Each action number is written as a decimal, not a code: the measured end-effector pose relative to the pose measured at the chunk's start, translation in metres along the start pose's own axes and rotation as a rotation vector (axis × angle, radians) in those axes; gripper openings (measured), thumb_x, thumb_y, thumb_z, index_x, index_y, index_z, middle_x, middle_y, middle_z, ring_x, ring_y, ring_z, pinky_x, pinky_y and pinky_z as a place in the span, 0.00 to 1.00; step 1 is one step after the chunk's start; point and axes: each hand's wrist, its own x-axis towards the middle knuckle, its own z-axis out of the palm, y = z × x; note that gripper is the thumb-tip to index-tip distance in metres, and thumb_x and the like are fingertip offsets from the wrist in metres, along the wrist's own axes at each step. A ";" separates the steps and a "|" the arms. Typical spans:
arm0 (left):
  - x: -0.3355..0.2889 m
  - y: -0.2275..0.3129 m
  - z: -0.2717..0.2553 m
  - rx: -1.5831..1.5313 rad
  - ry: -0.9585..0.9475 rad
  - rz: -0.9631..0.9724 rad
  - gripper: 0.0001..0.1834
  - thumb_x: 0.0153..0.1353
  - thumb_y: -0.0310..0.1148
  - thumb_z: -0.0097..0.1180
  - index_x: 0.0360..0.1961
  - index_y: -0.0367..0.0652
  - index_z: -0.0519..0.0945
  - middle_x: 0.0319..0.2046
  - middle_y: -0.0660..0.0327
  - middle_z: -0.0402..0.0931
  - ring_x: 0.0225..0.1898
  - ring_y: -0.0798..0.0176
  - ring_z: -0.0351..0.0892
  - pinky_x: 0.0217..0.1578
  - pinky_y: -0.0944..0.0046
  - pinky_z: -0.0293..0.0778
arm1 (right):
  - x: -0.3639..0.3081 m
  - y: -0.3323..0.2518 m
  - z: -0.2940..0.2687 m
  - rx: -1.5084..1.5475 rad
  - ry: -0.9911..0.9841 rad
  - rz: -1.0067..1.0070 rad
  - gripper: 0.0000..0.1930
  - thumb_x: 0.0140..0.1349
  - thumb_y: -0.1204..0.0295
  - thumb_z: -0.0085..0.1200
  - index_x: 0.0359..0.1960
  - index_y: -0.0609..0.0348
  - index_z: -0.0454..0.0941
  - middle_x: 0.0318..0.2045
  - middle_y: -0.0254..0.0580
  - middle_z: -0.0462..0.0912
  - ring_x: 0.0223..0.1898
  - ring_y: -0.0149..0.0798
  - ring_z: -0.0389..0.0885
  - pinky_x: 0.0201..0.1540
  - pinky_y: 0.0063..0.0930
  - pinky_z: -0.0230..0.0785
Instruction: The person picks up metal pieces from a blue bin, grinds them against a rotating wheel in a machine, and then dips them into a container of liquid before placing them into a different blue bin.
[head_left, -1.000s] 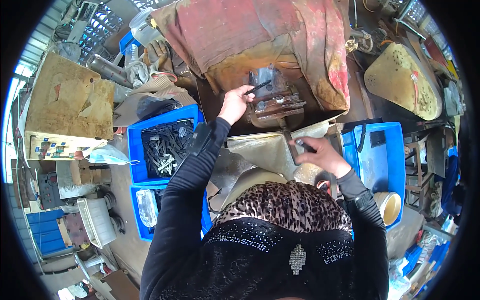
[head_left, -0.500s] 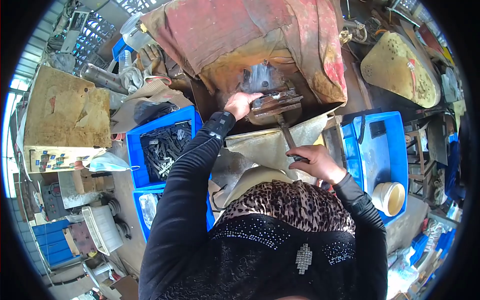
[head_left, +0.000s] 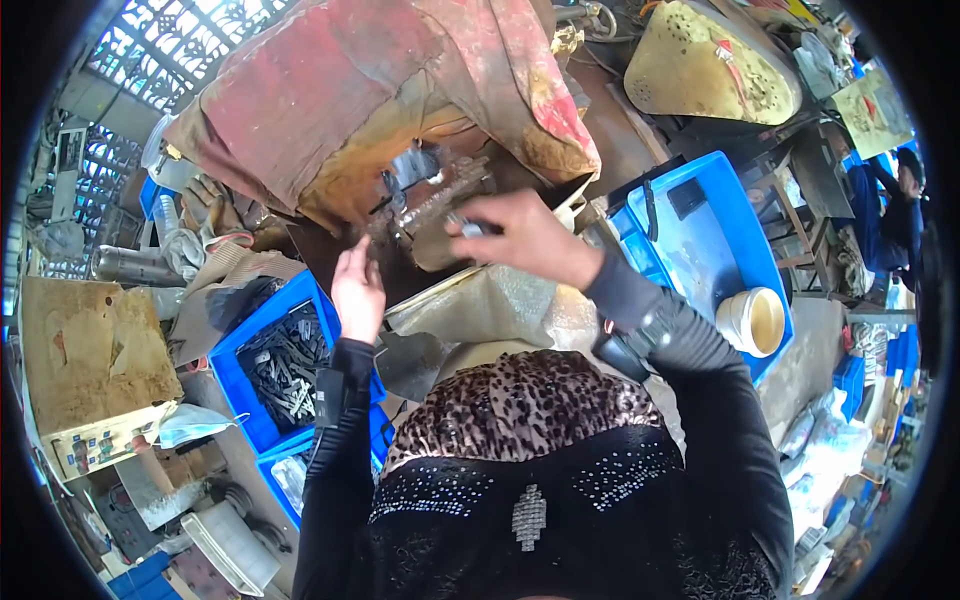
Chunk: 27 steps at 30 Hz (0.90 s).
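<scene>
My left hand [head_left: 360, 292] is just in front of the metal fixture [head_left: 447, 197], its fingers stretched out and nothing visible in them. My right hand [head_left: 535, 240] is raised at the fixture's right side, fingers curled around a small shiny metal piece [head_left: 474, 228]; motion blurs it. The fixture sits wet and rusty inside a housing draped with a stained red cloth [head_left: 330, 90]. Behind it stands a grey metal block [head_left: 412, 166]. The fixture's handle is hidden behind my right hand.
A blue crate [head_left: 225, 368] of dark metal strips [head_left: 285, 365] stands at left, near a rusty box [head_left: 95, 350]. At right is a blue tub [head_left: 768, 265] with a cream bucket [head_left: 755, 322]. A person in dark clothes [head_left: 885, 215] is at far right.
My left hand has come off the fixture toward me and opened. My right hand has left the handle and risen to the fixture. The whole view has turned and shifted.
</scene>
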 end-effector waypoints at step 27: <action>-0.008 0.011 0.005 0.120 0.025 0.100 0.11 0.55 0.27 0.56 0.40 0.38 0.81 0.31 0.51 0.78 0.36 0.48 0.79 0.39 0.53 0.77 | 0.222 0.037 0.021 0.425 0.062 0.451 0.08 0.60 0.69 0.64 0.40 0.53 0.82 0.15 0.18 0.66 0.12 0.15 0.53 0.14 0.17 0.39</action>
